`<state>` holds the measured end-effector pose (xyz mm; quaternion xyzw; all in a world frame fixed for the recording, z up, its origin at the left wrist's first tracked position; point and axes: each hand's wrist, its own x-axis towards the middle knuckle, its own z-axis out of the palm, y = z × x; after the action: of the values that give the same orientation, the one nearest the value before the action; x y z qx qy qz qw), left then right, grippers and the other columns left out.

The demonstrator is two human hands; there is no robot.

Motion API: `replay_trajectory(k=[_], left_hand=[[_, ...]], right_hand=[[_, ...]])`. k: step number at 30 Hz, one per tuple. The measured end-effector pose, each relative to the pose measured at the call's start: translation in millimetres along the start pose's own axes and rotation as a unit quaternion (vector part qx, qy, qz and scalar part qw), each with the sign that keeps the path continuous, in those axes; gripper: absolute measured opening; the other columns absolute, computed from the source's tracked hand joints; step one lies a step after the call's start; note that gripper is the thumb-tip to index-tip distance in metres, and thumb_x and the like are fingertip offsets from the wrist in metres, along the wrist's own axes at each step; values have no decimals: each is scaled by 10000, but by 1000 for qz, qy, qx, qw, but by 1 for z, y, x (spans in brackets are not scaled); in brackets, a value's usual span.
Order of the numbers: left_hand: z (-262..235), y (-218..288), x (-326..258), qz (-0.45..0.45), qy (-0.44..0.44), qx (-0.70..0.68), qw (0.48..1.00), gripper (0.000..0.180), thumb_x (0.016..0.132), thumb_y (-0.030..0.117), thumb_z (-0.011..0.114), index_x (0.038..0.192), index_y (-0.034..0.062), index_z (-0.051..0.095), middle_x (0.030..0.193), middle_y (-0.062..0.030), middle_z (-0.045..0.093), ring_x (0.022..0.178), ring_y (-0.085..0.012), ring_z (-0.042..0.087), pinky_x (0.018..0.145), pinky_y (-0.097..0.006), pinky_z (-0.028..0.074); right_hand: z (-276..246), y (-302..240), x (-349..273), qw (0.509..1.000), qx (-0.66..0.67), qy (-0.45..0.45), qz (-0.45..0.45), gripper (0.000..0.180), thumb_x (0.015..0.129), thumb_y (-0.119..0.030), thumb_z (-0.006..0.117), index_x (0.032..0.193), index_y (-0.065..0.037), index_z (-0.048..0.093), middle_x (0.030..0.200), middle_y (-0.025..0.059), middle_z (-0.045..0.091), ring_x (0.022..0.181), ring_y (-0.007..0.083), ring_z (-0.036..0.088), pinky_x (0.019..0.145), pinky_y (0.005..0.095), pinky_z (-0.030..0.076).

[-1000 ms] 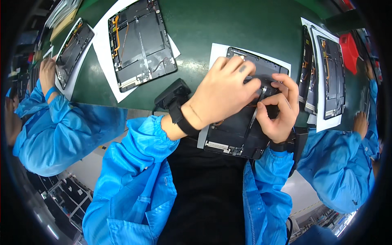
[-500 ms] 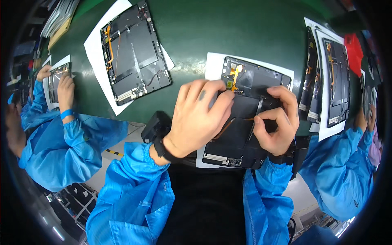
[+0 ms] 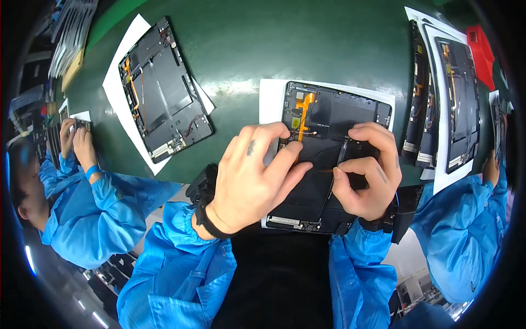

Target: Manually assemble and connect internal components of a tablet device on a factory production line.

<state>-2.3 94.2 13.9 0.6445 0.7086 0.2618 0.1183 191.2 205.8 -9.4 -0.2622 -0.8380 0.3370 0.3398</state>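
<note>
An opened tablet (image 3: 329, 98) lies before me, its dark inside showing an orange flat cable (image 3: 304, 115) at the upper left. Over its left part is my left hand (image 3: 249, 170), fingers apart. Its fingertips are by a thin wire with a small white connector (image 3: 309, 132), and nothing shows between them. My right hand (image 3: 368, 170) is closed over the tablet's right half. Thumb and forefinger pinch a thin orange-brown strip (image 3: 325, 170) pointing left; its kind is unclear. The lower left of the tablet is partly hidden by my left hand.
White paper (image 3: 269, 90) lies beneath the tablet on the green table (image 3: 241, 49). Another opened tablet (image 3: 164, 93) rests on paper at the far left. More opened tablets (image 3: 457, 104) stand at the right, near a red object (image 3: 480, 55). Co-workers in blue sleeves (image 3: 104, 214) sit on both sides.
My left hand's fingers have spread, and its thumb now points right over the tablet. The small connector by its fingertips shows more clearly. My right hand keeps its pinch, slightly lower.
</note>
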Motion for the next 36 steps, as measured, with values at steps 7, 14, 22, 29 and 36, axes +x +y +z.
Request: replay_trajectory(k=[7,14,22,29,36], left_hand=[[-13,24,-5,-61,-89,55,993,306,738,93,880,999,45,729,1060,-87,543,907,-261,589,755,-387,533],[-14,30,-3,-49,-140,124,981,194,767,87,830,879,29,682,1088,-91,547,929,-263,585,772,-379,531],[-8,15,-11,-42,-60,14,997,252,723,-31,810,905,22,644,1102,-114,582,937,-302,648,785,-408,562],[-5,5,-23,-73,-3,-47,996,283,753,-94,780,938,13,594,873,-100,638,755,-278,667,670,-381,559],[-12,-13,-18,-32,6,15,999,289,722,-81,753,965,21,635,1000,-140,671,966,-325,682,806,-419,556]], right_hand=[[-2,-1,-1,1000,-8,-12,0,214,623,-27,810,800,-69,697,1176,160,683,1079,387,682,916,468,550],[0,-4,-1,1000,-10,-7,0,211,624,-27,808,800,-71,700,1175,161,681,1078,387,682,924,481,546],[-2,-1,0,1000,4,-9,0,213,615,-16,799,795,-66,698,1189,169,681,1084,391,680,927,474,546],[-7,-10,8,997,-15,-49,53,185,670,-1,804,815,-49,699,1243,173,671,1059,354,662,870,417,528],[2,-4,22,996,-33,-50,61,160,721,8,809,841,-32,711,1246,157,682,992,307,687,761,346,535]])
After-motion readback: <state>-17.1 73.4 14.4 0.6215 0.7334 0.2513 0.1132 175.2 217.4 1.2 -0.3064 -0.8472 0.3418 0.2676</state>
